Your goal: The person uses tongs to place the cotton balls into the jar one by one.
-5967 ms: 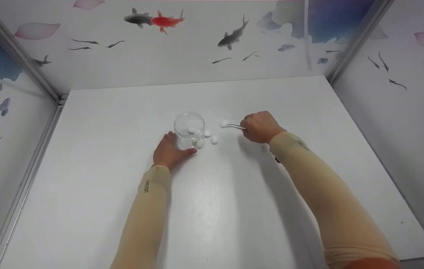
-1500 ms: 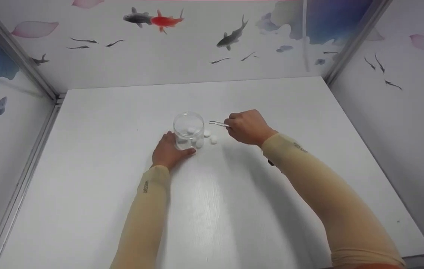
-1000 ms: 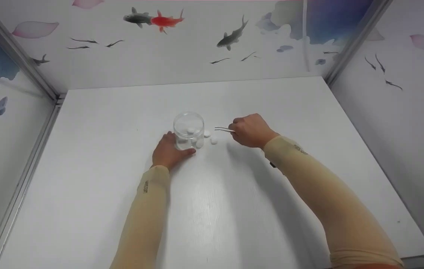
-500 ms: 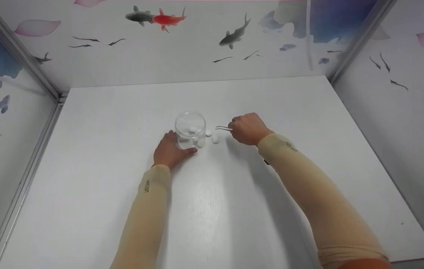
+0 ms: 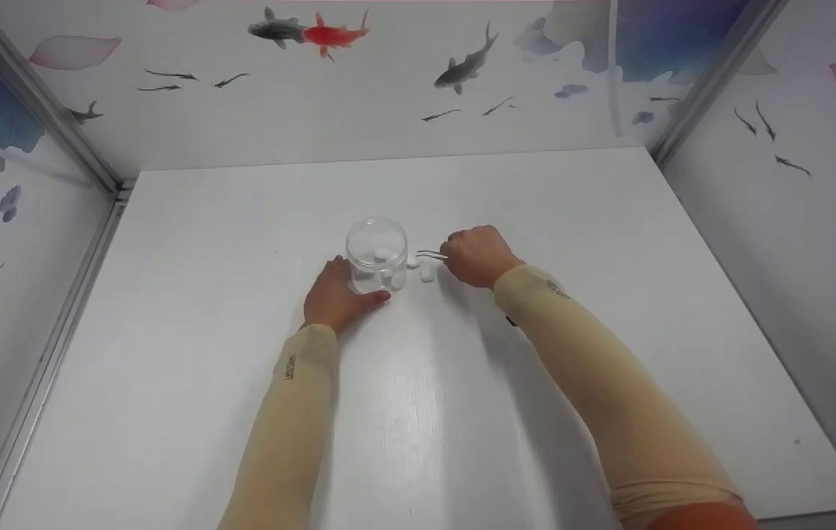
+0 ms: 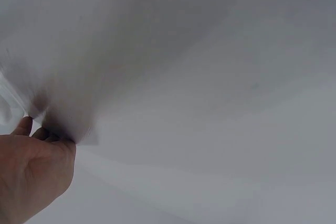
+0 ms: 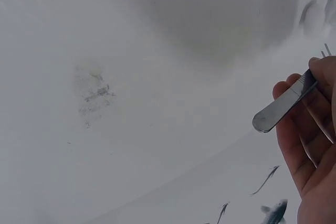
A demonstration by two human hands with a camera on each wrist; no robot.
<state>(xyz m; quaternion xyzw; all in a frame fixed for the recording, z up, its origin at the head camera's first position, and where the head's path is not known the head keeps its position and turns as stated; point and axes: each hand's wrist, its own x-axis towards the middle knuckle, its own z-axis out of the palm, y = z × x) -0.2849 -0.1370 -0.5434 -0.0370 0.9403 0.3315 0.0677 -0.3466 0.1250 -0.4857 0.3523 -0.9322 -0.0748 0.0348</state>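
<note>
My left hand [image 5: 335, 296] curls around the side of a clear round jar [image 5: 368, 278], thumb at the front; the left wrist view shows that hand [image 6: 39, 169] at its left edge. Inside the jar lie a few white cotton balls [image 5: 397, 280]. Just right of it, one cotton ball [image 5: 413, 263] and another cotton ball [image 5: 427, 273] lie on the table. My right hand [image 5: 478, 256] pinches metal tweezers [image 5: 430, 254], tips spread and close over the nearer ball. In the right wrist view the flat end of the tweezers [image 7: 275, 109] sticks out from the fingers.
The white tabletop [image 5: 241, 221] runs to a back wall [image 5: 381, 118] printed with fish. Panels stand at both sides, including a right wall [image 5: 778, 199]. Both forearms wear beige sleeves, such as the right sleeve [image 5: 594, 353].
Six seconds ago the tweezers held a cotton ball right of the jar; they have since let it go. Lately my right hand has moved slightly left. My left hand stays on the jar.
</note>
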